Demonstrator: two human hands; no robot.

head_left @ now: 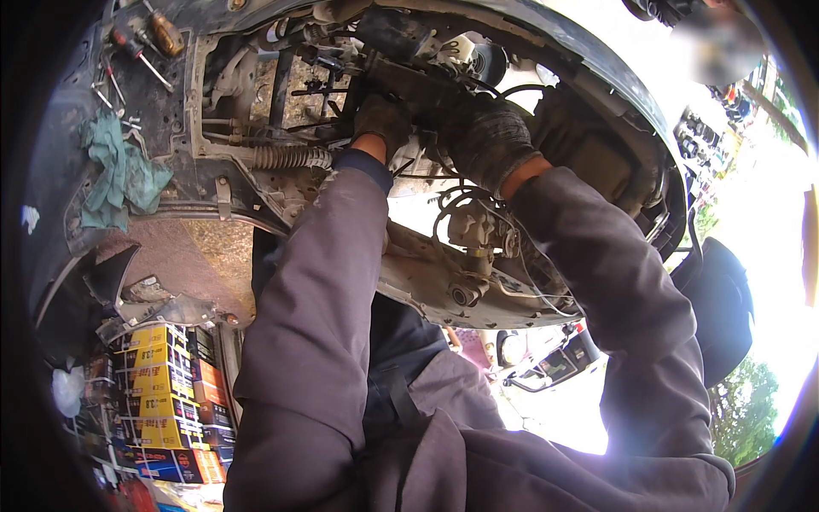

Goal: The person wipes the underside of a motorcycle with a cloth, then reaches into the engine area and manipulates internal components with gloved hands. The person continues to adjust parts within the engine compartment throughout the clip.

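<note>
Both hands are in an open vehicle bay on my feed, gloved in dirty dark grey. Left hand [381, 121]: fingers bent forward against the near side of a dark metal housing [408, 83]. Fingertips hidden, so I can't tell how far open it is or whether it has hold of anything. Right hand [492, 143]: just right of the left, back of the glove toward me, fingers down among the parts by the housing's right end. Can't tell its grip either.

Housing sits top middle, inside the bay. Around it: black hose [522, 89] arching beyond the right hand, white plastic part [461, 49] past the housing, ribbed rubber boot [293, 158] lying left of the left wrist. Nearer me, between the forearms, I've got a round metal joint [465, 295] on the lower part of the bay.

Further out, left: teal rag [128, 179] crumpled on the dark body panel, with a red-and-black screwdriver [128, 44] and a wooden-handled screwdriver [165, 34] above it. Lower left, stacked yellow boxes [158, 384]. Beyond the bay, lower right of centre, a parked motorbike [546, 365], partly covered.
</note>
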